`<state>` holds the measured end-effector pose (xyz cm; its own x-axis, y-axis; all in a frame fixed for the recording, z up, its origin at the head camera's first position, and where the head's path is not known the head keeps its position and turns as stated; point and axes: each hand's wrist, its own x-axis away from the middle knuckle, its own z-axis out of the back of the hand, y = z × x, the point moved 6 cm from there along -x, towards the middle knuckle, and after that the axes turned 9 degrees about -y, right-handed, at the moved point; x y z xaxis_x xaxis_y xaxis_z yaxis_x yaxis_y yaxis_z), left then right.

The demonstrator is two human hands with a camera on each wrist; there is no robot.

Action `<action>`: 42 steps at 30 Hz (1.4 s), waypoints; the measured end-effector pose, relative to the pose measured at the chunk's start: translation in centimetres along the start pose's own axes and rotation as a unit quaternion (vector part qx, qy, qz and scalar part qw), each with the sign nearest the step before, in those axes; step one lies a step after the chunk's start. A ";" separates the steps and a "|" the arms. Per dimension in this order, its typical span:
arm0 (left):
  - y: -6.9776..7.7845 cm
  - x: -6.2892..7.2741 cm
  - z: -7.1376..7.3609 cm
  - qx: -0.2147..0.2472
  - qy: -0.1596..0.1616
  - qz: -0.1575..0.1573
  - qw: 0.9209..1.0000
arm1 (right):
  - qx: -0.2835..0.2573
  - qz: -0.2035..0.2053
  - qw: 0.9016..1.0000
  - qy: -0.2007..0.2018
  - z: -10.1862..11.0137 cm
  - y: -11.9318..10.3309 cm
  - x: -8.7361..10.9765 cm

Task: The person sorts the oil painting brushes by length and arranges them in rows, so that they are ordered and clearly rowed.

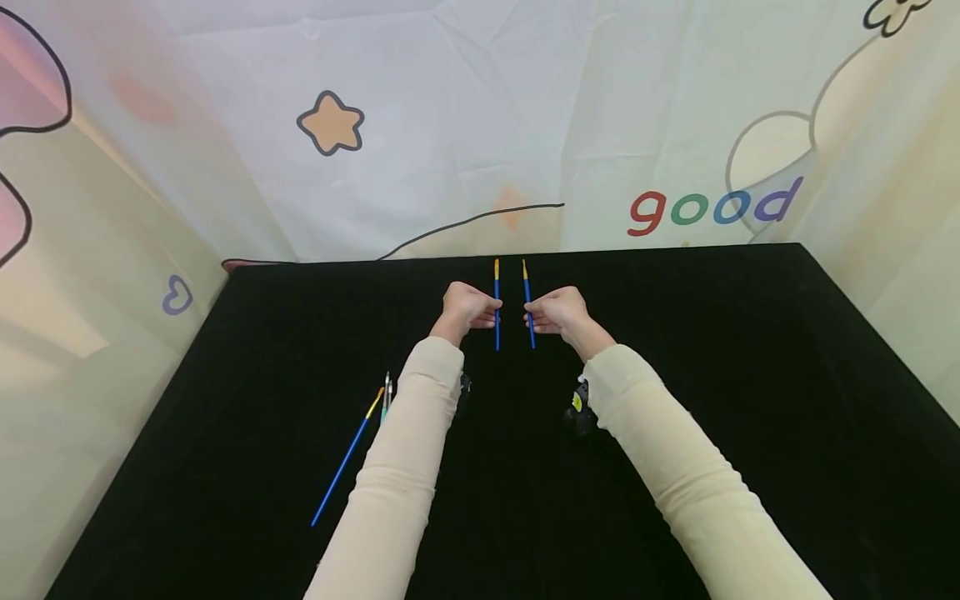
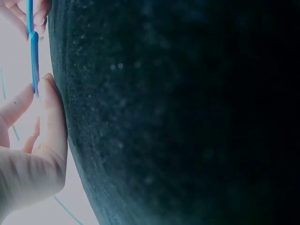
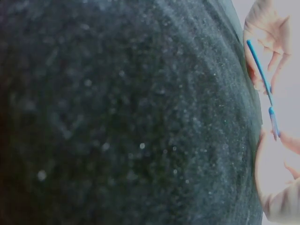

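Near the far edge of the black table, my left hand (image 1: 467, 310) pinches a blue paintbrush (image 1: 497, 285) between thumb and fingers, with its yellow tip pointing away. Just to the right, my right hand (image 1: 564, 315) pinches a second blue paintbrush (image 1: 528, 287) the same way, leaning slightly. A narrow gap separates the two brushes. In the left wrist view the left hand (image 2: 40, 154) grips its brush (image 2: 34, 61), whose handle end faces the camera. The right wrist view has the right hand (image 3: 276, 173) holding its brush (image 3: 273, 122) by the fingertips.
On the black table (image 1: 225, 433), another blue paintbrush (image 1: 345, 461) lies left of the left sleeve. Beside it are thinner brushes (image 1: 387, 392) with silvery tips, partly hidden by that sleeve. A printed curtain (image 1: 465, 125) hangs behind the table.
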<state>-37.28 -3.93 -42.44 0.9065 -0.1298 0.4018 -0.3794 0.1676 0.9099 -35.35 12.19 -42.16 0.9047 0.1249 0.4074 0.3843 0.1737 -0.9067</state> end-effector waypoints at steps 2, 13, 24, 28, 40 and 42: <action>-0.1 -0.2 0.0 -0.002 0.008 0.008 1.000 | 0.000 -0.004 1.000 0.000 0.0 0.1 0.0; -0.7 -1.3 -0.1 -0.002 0.032 0.038 0.999 | 0.000 -0.017 1.000 0.006 -0.1 0.2 -0.2; -0.6 -1.3 -0.2 -0.042 0.049 0.042 0.997 | 0.013 -0.026 0.999 0.018 -0.2 0.3 -0.3; -0.7 -1.4 -0.1 -0.045 0.051 0.043 0.997 | 0.002 -0.026 1.000 0.017 -0.3 0.3 -0.4; -0.9 -1.5 0.0 -0.016 0.038 0.057 0.998 | -0.013 -0.022 1.000 0.003 -0.5 0.5 -0.6; -0.9 -1.5 0.0 -0.015 0.036 0.057 0.998 | -0.016 -0.024 1.000 0.000 -0.5 0.5 -0.6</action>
<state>-38.26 -3.90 -43.82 0.8688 -0.0372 0.4938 -0.4769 0.2061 0.8545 -35.62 11.74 -42.90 0.8850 0.1175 0.4505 0.4331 0.1475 -0.8892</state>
